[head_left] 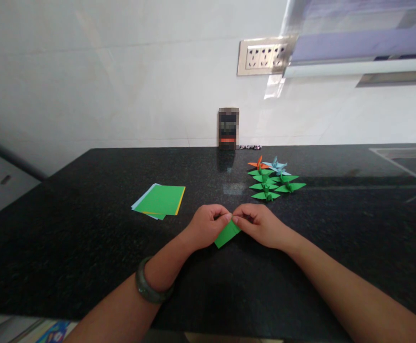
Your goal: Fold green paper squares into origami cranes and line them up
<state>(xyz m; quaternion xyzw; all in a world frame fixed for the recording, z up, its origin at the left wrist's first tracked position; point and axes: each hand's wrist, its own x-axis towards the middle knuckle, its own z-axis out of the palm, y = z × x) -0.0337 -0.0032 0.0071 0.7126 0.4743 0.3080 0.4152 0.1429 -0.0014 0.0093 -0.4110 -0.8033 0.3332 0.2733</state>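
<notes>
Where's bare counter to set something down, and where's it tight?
Bare: the counter left of the paper stack, and right of the cranes toward the sink. Tight: the strip between stack, cranes and both hands pinching the green sheet.

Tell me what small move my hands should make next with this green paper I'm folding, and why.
Probably press the crease flat. Both the left hand and right hand pinch the top edge of the folded green paper, which tilts up off the black counter. The finished paper cranes nearby suggest crisp folds matter.
</notes>
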